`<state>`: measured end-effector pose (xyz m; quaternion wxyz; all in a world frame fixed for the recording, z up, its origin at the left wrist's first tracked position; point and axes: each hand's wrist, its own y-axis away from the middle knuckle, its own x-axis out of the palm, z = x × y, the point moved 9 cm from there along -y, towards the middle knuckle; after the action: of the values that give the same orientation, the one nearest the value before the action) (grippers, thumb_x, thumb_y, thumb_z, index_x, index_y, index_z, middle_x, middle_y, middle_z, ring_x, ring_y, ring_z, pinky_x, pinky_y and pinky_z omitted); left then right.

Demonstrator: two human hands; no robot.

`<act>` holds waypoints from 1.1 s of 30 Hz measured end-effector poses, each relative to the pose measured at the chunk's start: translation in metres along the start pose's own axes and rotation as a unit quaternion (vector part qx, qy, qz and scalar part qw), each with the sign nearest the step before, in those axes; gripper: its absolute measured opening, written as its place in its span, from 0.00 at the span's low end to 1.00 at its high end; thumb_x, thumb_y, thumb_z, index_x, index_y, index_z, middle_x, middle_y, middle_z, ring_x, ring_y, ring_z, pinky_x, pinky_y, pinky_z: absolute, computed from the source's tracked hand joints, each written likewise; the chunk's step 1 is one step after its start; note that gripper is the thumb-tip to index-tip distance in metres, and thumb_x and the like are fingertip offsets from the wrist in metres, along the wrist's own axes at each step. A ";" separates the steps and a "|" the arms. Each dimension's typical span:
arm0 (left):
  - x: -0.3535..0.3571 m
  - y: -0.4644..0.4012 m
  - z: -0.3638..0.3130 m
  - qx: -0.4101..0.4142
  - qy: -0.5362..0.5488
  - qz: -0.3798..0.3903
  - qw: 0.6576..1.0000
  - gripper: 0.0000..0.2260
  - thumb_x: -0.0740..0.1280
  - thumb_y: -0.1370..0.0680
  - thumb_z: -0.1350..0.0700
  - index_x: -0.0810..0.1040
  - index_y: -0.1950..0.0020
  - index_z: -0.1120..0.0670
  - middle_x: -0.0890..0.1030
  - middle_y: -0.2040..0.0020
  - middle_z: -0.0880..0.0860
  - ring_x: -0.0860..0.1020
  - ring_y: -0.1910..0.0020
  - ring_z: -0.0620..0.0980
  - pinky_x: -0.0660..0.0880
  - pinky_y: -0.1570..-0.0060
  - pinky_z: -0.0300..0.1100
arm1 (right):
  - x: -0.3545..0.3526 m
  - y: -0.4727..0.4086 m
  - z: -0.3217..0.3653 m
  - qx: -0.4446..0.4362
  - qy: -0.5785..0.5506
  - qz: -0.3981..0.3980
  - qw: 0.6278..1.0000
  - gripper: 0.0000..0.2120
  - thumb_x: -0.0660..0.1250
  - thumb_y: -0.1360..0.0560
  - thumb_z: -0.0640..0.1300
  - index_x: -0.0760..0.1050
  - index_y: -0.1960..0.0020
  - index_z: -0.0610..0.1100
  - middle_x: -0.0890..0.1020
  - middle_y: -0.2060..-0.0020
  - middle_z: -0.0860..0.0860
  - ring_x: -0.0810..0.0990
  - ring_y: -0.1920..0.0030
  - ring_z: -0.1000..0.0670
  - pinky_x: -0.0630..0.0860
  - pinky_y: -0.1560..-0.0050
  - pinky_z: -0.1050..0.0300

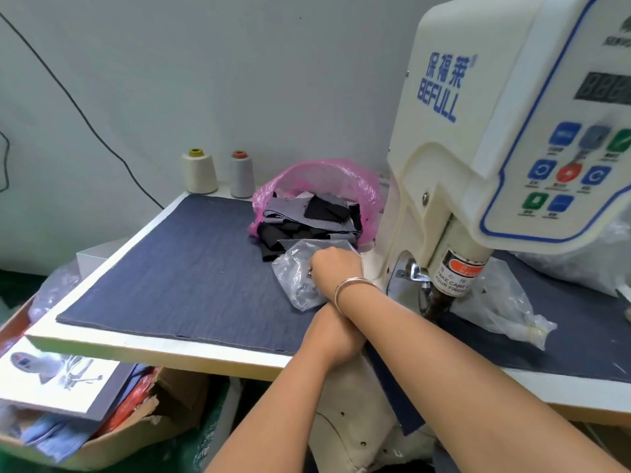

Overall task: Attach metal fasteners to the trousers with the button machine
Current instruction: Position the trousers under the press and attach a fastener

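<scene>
Head view: right hand [333, 268], bracelet on wrist, fingers curled, pinches into clear plastic bag [300, 278] on bench [177, 349], left of button machine [495, 138]. Left hand hidden beneath right forearm, state unclear. Beige trousers [355, 425] hang below bench edge.

Right hand [336, 268]: fingers curled, reaching into clear plastic bag [300, 278] on the blue-covered table [177, 268].
Left hand: hidden beneath the crossing right forearm.
Button machine [495, 148]: right.
Trousers [355, 421]: beige, lap.
</scene>
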<state>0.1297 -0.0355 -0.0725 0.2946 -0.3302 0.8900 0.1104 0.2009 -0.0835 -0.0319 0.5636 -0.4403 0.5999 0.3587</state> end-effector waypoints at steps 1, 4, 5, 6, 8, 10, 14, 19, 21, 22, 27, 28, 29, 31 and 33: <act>0.000 0.000 0.000 0.002 0.001 0.001 1.000 0.12 0.61 0.24 0.59 0.76 0.41 0.53 0.80 0.45 0.55 0.77 0.46 0.54 0.75 0.43 0.53 | 0.000 -0.002 0.002 -0.005 0.011 0.004 1.000 0.12 0.63 0.26 0.37 0.77 0.43 0.44 0.80 0.45 0.47 0.79 0.44 0.44 0.67 0.56 0.56; 0.001 -0.001 0.002 -0.001 0.002 0.000 1.000 0.13 0.62 0.23 0.58 0.75 0.39 0.53 0.79 0.42 0.55 0.77 0.43 0.54 0.74 0.41 0.52 | -0.003 -0.008 0.011 -0.032 0.042 -0.006 0.999 0.12 0.63 0.26 0.37 0.77 0.44 0.44 0.80 0.46 0.47 0.80 0.45 0.45 0.66 0.57 0.56; 0.001 -0.001 0.003 -0.003 0.003 -0.001 1.000 0.13 0.61 0.22 0.58 0.74 0.37 0.53 0.78 0.40 0.55 0.76 0.42 0.54 0.73 0.40 0.52 | -0.004 -0.010 0.015 -0.044 0.047 -0.009 0.998 0.11 0.64 0.26 0.38 0.77 0.44 0.44 0.80 0.46 0.47 0.80 0.45 0.45 0.66 0.56 0.56; 0.001 -0.002 0.004 -0.004 -0.002 0.000 1.000 0.14 0.61 0.22 0.58 0.73 0.36 0.53 0.78 0.39 0.55 0.75 0.41 0.54 0.72 0.39 0.51 | -0.004 -0.012 0.019 -0.054 0.049 -0.008 0.997 0.11 0.64 0.26 0.39 0.77 0.45 0.44 0.81 0.47 0.47 0.80 0.45 0.45 0.66 0.56 0.56; 0.002 -0.003 0.005 -0.001 -0.020 0.001 1.000 0.14 0.61 0.21 0.58 0.73 0.35 0.53 0.77 0.38 0.55 0.75 0.40 0.55 0.71 0.38 0.50 | -0.002 -0.015 0.024 -0.067 0.051 -0.001 0.996 0.10 0.65 0.27 0.40 0.78 0.47 0.46 0.81 0.48 0.48 0.80 0.46 0.45 0.66 0.56 0.55; 0.002 -0.004 0.006 -0.001 -0.014 0.001 1.000 0.14 0.61 0.21 0.58 0.73 0.36 0.54 0.77 0.39 0.55 0.75 0.40 0.54 0.72 0.38 0.51 | 0.001 -0.016 0.027 -0.072 0.050 0.001 0.996 0.09 0.64 0.27 0.39 0.78 0.49 0.47 0.81 0.48 0.49 0.80 0.47 0.46 0.66 0.56 0.54; 0.003 -0.003 0.007 -0.002 -0.024 0.000 1.000 0.14 0.62 0.22 0.57 0.73 0.36 0.53 0.77 0.39 0.55 0.75 0.40 0.54 0.72 0.39 0.49 | 0.003 -0.016 0.024 -0.070 0.033 -0.013 0.997 0.09 0.64 0.27 0.38 0.77 0.48 0.45 0.82 0.49 0.48 0.80 0.47 0.45 0.65 0.56 0.54; 0.003 -0.002 0.008 -0.014 -0.033 -0.003 0.999 0.14 0.62 0.22 0.55 0.74 0.37 0.53 0.78 0.40 0.55 0.76 0.42 0.55 0.73 0.42 0.48 | 0.004 -0.014 0.024 -0.076 0.041 -0.018 0.996 0.09 0.65 0.26 0.39 0.77 0.48 0.46 0.82 0.49 0.49 0.80 0.46 0.45 0.63 0.54 0.53; 0.002 -0.002 0.008 -0.016 -0.033 -0.003 0.999 0.14 0.62 0.22 0.55 0.74 0.37 0.53 0.78 0.39 0.55 0.76 0.42 0.55 0.73 0.42 0.49 | 0.004 -0.013 0.025 -0.077 0.045 -0.021 0.996 0.08 0.66 0.26 0.41 0.77 0.48 0.47 0.82 0.50 0.49 0.80 0.46 0.45 0.62 0.53 0.52; 0.002 -0.001 0.008 -0.016 -0.037 -0.001 0.999 0.14 0.62 0.22 0.55 0.74 0.37 0.53 0.78 0.39 0.55 0.76 0.42 0.55 0.74 0.43 0.49 | 0.004 -0.013 0.025 -0.078 0.048 -0.020 0.996 0.08 0.65 0.26 0.42 0.77 0.49 0.47 0.82 0.50 0.50 0.80 0.46 0.45 0.63 0.52 0.52; 0.005 0.000 0.008 -0.014 -0.060 0.008 0.998 0.14 0.62 0.22 0.54 0.74 0.37 0.53 0.78 0.39 0.56 0.76 0.43 0.56 0.74 0.44 0.49 | 0.004 -0.011 0.028 -0.090 0.060 -0.030 0.994 0.06 0.64 0.26 0.43 0.78 0.51 0.48 0.82 0.51 0.50 0.80 0.47 0.46 0.66 0.46 0.51; 0.005 0.000 0.007 -0.011 -0.063 0.008 0.998 0.14 0.62 0.22 0.54 0.74 0.38 0.53 0.78 0.40 0.56 0.76 0.43 0.56 0.74 0.44 0.50 | 0.004 -0.011 0.028 -0.091 0.061 -0.029 0.994 0.06 0.64 0.26 0.43 0.78 0.51 0.48 0.82 0.51 0.50 0.79 0.46 0.45 0.66 0.45 0.51; 0.005 0.000 0.006 -0.009 -0.063 0.008 0.998 0.13 0.62 0.23 0.55 0.74 0.38 0.53 0.78 0.41 0.56 0.76 0.43 0.55 0.74 0.44 0.51 | 0.004 -0.011 0.027 -0.091 0.060 -0.025 0.994 0.06 0.65 0.26 0.42 0.78 0.51 0.48 0.82 0.50 0.49 0.79 0.46 0.45 0.66 0.44 0.50; 0.003 0.000 0.006 -0.013 -0.055 0.006 0.998 0.13 0.62 0.23 0.55 0.75 0.39 0.53 0.79 0.41 0.56 0.76 0.44 0.55 0.74 0.44 0.51 | 0.003 -0.012 0.025 -0.087 0.061 -0.018 0.994 0.05 0.65 0.26 0.42 0.77 0.51 0.48 0.82 0.50 0.49 0.79 0.46 0.45 0.65 0.42 0.50; 0.003 0.000 0.006 -0.015 -0.047 0.004 0.999 0.13 0.62 0.23 0.55 0.74 0.38 0.53 0.79 0.41 0.55 0.76 0.43 0.55 0.74 0.44 0.52 | 0.003 -0.012 0.025 -0.088 0.066 -0.018 0.994 0.05 0.66 0.27 0.42 0.77 0.52 0.48 0.82 0.51 0.50 0.80 0.47 0.46 0.65 0.43 0.50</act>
<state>0.1309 -0.0342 -0.0793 0.3307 -0.3259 0.8745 0.1403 0.2208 -0.0644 -0.0371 0.4886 -0.5211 0.5939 0.3701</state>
